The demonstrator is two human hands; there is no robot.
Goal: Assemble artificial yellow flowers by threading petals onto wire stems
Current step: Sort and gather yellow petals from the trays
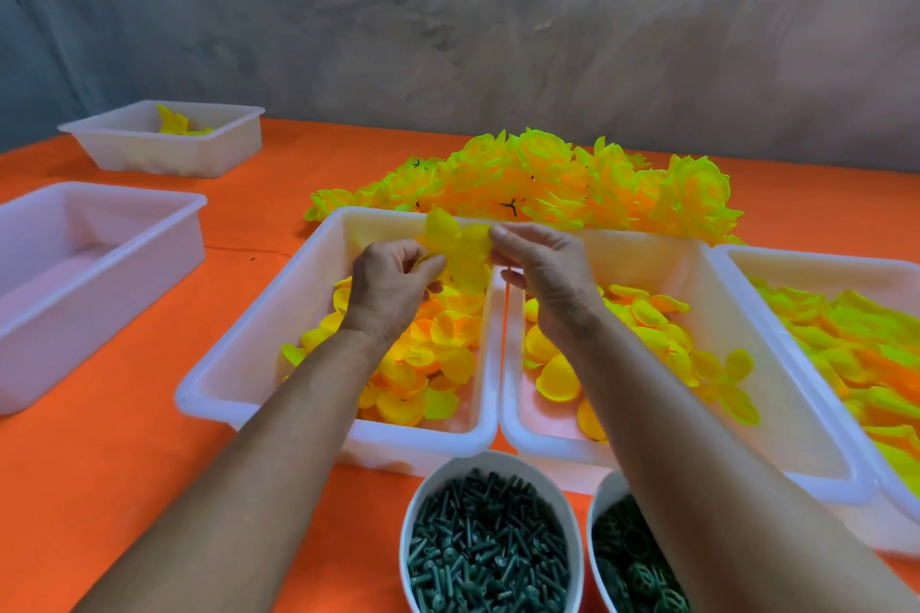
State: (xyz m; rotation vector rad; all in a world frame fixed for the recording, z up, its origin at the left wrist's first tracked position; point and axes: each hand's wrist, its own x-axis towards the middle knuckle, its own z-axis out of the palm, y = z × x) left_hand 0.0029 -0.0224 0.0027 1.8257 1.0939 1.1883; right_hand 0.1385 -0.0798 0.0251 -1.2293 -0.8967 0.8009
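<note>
From the head camera I see my left hand (393, 284) and right hand (542, 269), each grip pinching one yellow petal piece (460, 244) between them above the petal tray (239, 363). I cannot make out a stem in it. Beyond my grips lies a heap of finished flowers (547, 179); plenty of loose petals remain below.

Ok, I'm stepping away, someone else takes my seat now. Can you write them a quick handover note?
Left hand and right hand: each pinches the yellow petal piece, held above the left middle tray.
Loose petals fill that tray, the right middle tray and the far-right tray.
Green pegs sit in the near bowl.
Done: a pile of finished flowers lies behind the trays.
Left: finish this flower; many petals remain.
</note>
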